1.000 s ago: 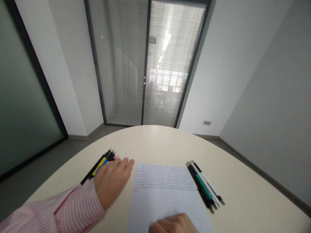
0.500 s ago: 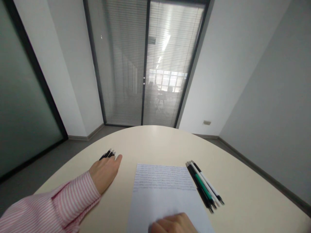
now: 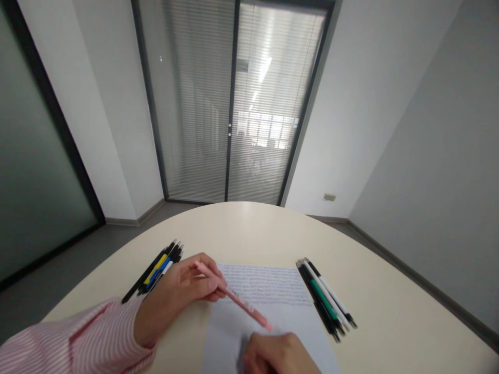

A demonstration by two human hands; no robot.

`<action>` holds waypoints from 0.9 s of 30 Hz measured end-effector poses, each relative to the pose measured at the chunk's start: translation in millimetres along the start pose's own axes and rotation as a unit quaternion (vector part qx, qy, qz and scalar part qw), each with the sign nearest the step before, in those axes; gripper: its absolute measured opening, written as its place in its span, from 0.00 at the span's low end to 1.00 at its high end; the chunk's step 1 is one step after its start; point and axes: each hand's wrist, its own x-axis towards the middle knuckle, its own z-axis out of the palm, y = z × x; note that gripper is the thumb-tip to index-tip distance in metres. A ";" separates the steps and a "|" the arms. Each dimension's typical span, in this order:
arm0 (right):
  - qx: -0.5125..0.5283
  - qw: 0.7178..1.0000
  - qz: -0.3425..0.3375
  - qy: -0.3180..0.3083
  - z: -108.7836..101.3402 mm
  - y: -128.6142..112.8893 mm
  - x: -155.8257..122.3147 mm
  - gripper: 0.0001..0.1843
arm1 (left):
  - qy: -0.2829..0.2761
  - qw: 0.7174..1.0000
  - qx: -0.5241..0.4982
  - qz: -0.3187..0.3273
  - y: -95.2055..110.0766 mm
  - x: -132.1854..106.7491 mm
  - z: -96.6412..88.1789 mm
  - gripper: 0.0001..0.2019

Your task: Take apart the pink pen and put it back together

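My left hand (image 3: 179, 291) is shut on a pink pen (image 3: 234, 296), which lies across the fingers and points down to the right over a sheet of paper (image 3: 265, 285). The sheet's upper half is covered in small handwriting or print. My right hand (image 3: 276, 356) rests on the lower part of the sheet, cut off by the bottom of the picture. Left of the sheet, next to my left hand, lies a bunch of black, yellow and blue pens (image 3: 156, 272). A second bunch of black, white and green pens (image 3: 325, 298) lies right of the sheet.
The sheet and pens lie on a rounded cream table (image 3: 249, 223), with a grey floor beyond its edge. Ahead stands a glass door with blinds (image 3: 234, 104), with a frosted glass panel at left and a grey wall at right.
My left hand has come off the left bunch of pens and now holds a pink pen over the sheet. The left bunch shows again. My right hand stays in place.
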 end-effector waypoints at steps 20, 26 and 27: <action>0.534 0.763 0.200 0.304 -29.7 -19.3 11.1 0.17 | 0.010 0.975 0.213 -0.053 -29.0 5.6 5.7 0.14; 0.546 0.755 0.195 0.306 -30.9 -18.3 10.4 0.16 | 0.031 0.978 0.201 -0.034 -29.5 4.8 4.8 0.14; 0.547 0.755 0.195 0.303 -30.7 -18.0 10.3 0.16 | 0.034 0.978 0.201 -0.034 -29.4 5.0 4.5 0.14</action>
